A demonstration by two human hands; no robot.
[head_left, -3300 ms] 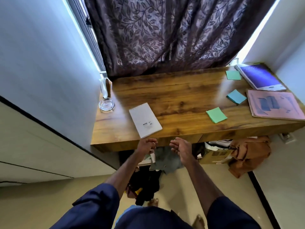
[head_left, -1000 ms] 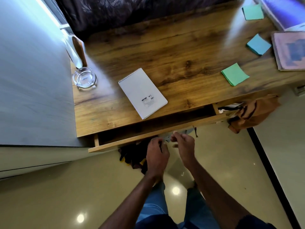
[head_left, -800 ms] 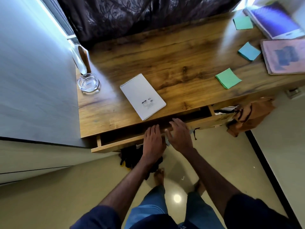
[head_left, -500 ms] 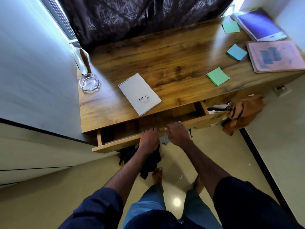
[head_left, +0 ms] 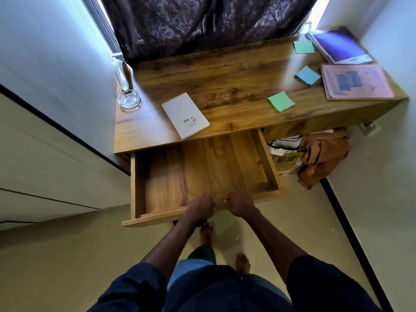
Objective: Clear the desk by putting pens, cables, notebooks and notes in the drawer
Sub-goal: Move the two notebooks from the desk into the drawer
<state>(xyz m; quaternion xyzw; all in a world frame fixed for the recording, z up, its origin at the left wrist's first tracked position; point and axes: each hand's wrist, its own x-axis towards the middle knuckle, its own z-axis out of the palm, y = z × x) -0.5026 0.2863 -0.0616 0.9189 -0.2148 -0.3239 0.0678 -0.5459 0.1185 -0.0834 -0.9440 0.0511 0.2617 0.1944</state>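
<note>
A wooden desk [head_left: 225,70] with a glossy, dark-streaked grain is seen from above, and beneath its front edge a shallow rectangular drawer [head_left: 180,176] of the same wood stands open. Thin upright walls and a plank-grained floor are shown inside it. The drawer's front board is gripped by both hands: the left hand [head_left: 199,208] and the right hand [head_left: 239,204] are set close together at its middle, fingers curled over the top edge. Both hands are smeared by motion blur, and the fingertips are hidden behind the board.

On the desk, a white spiral-bound notepad [head_left: 185,114] lies tilted, one corner just past the desk's front edge above the drawer. A square green sticky pad [head_left: 281,101] lies right of centre, with a thicker blue sticky pad [head_left: 308,75] beyond it and a pale teal note [head_left: 304,46] near the back. At the right end a flat pink notebook [head_left: 356,81] and a purple notebook [head_left: 340,45] are laid close together. A round, thick glass ashtray [head_left: 129,99] sits at the left end; the tall clear object [head_left: 126,74] behind it cannot be made out.

A dark leaf-patterned curtain [head_left: 202,21] hangs behind the desk. Crumpled brown cloth [head_left: 324,156] is partly hidden under the desk's right side
</note>
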